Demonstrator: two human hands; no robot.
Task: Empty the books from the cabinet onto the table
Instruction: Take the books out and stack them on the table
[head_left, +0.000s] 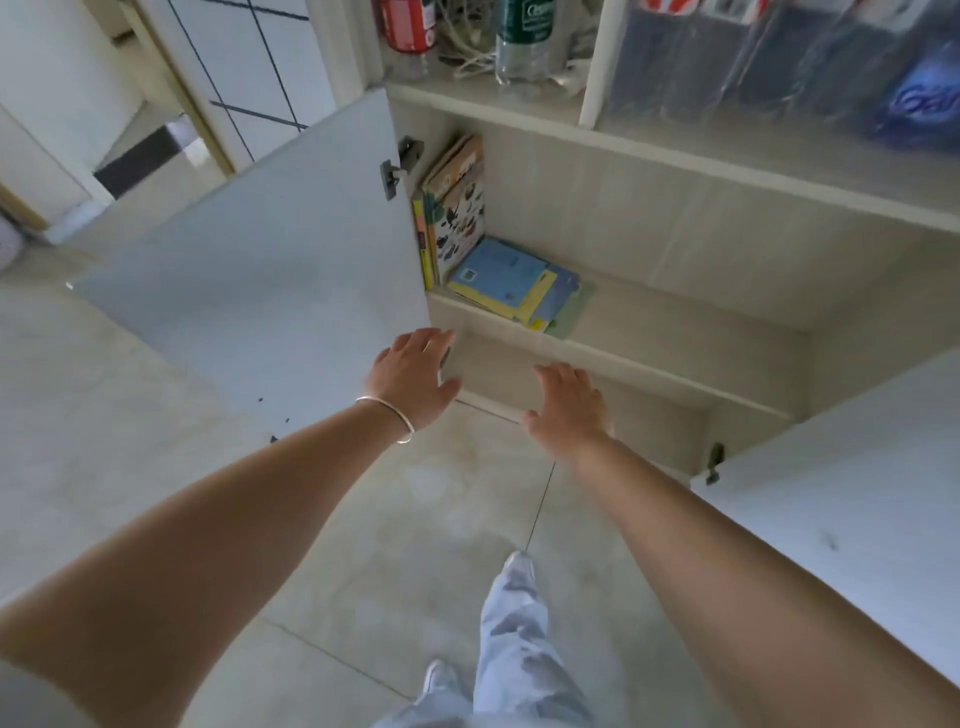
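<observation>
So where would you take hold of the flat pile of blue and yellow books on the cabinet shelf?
Probably by its front edge, coming in from the open cabinet front. The flat pile lies on the shelf with its near corner at the lip, so fingers can slip under there. The upright books crowd its left side. Both the left hand and right hand are open and empty.

Middle cabinet shelf: upright books lean at its left end; beside them, a flat stack of blue and yellow booklets. Upper shelf: a red-labelled bottle, a green-labelled bottle, tangled cords.
</observation>
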